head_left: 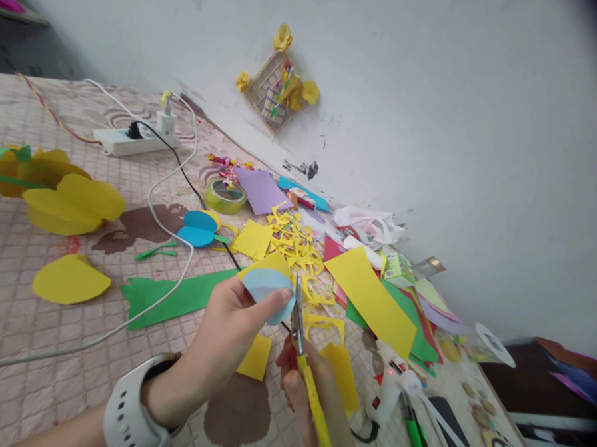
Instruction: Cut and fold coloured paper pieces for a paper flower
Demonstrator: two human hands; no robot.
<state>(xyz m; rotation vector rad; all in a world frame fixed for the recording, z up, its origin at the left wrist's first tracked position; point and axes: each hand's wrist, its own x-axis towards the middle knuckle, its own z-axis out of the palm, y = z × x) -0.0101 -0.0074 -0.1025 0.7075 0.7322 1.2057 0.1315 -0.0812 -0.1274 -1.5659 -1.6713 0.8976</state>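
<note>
My left hand [238,320] pinches a light blue paper circle [265,285] laid against a yellow paper piece [275,263], thumb on top. In my right hand [302,390] are yellow-handled scissors [298,337], their blades pointing up beside the right edge of the papers. Whether the blades touch the paper I cannot tell. Beneath the hands lie a yellow paper square [255,359] and a green paper strip [184,296]. Just beyond is a heap of yellow paper scraps [297,240].
Yellow paper shapes [74,205] and a blue paper piece [198,228] lie to the left. A white cable [161,303] runs from the power strip [132,141] across the cloth. Clear tape [224,195], coloured sheets [374,301] and a glue gun [389,395] surround the scraps.
</note>
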